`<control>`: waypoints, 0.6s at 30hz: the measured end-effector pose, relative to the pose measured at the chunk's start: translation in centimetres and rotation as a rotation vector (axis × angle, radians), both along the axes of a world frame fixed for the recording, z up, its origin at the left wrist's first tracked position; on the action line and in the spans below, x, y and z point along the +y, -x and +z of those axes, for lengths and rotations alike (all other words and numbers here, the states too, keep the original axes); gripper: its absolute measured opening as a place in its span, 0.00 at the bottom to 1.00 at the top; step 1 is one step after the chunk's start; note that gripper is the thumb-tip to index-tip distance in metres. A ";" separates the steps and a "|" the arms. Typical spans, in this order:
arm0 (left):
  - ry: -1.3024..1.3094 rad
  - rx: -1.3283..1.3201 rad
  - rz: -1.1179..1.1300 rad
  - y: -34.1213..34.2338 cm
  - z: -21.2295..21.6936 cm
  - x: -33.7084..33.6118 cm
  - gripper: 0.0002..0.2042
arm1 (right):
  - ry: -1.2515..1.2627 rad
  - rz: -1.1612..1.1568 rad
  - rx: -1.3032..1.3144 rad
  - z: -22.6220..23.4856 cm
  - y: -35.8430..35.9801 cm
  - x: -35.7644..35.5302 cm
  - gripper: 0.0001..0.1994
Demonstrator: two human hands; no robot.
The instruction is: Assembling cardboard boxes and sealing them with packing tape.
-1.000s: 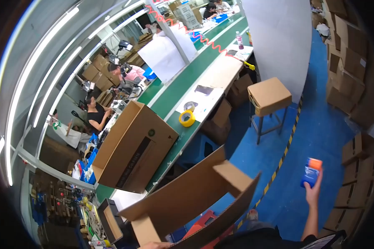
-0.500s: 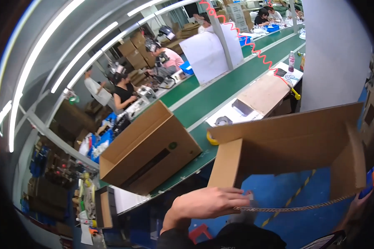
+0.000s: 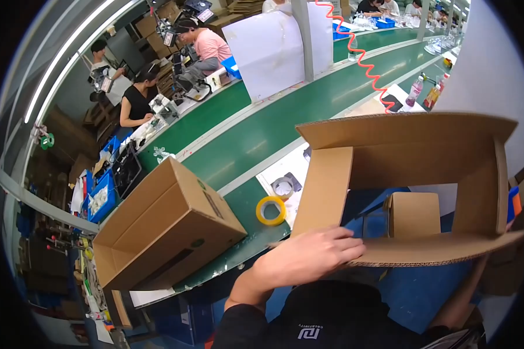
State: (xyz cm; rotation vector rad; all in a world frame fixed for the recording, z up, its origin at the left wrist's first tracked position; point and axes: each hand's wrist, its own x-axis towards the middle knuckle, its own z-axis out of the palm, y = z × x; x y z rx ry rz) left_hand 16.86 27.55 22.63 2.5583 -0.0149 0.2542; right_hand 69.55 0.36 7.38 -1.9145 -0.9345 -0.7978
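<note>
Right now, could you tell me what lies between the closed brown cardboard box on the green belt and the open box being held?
In the head view, a yellow tape roll lies between the closed brown cardboard box and the held open cardboard box, which the left hand grips.

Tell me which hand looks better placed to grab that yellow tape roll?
Probably the left hand: it rests on the box edge, on the same side as the tape roll. The right hand is hidden behind the box.
</note>
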 end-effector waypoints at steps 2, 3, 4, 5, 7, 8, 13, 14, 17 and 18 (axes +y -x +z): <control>-0.015 0.013 0.025 -0.5 0.6 1.7 0.21 | -0.009 0.052 0.034 0.1 0.7 7.4 0.35; 0.002 0.008 0.074 -0.4 1.0 2.4 0.21 | -0.018 0.096 0.055 -1.1 -1.9 9.8 0.35; 0.009 0.012 0.135 -0.3 1.4 3.1 0.22 | -0.036 0.151 0.084 -2.9 -4.9 12.7 0.36; -0.059 -0.012 0.189 -0.4 1.4 3.5 0.23 | -0.051 0.209 0.117 -4.9 -7.8 15.7 0.36; -0.051 0.025 0.227 -1.4 2.3 6.4 0.23 | -0.036 0.320 0.175 -7.4 -14.5 22.5 0.36; -0.048 0.047 0.245 -1.9 3.1 7.3 0.23 | -0.014 0.384 0.204 -8.6 -19.0 23.9 0.36; 0.029 0.134 0.434 -3.9 4.8 12.5 0.22 | 0.026 0.683 0.336 -13.4 -26.6 41.5 0.36; 0.024 0.131 0.481 -3.8 4.7 12.9 0.21 | 0.025 0.731 0.359 -14.6 -26.3 42.2 0.36; 0.021 0.207 0.597 -5.1 5.3 13.6 0.20 | -0.013 0.819 0.431 -16.1 -19.4 50.5 0.37; 0.021 0.253 0.644 -5.3 5.7 13.5 0.20 | -0.040 0.814 0.427 -14.7 -18.7 51.5 0.37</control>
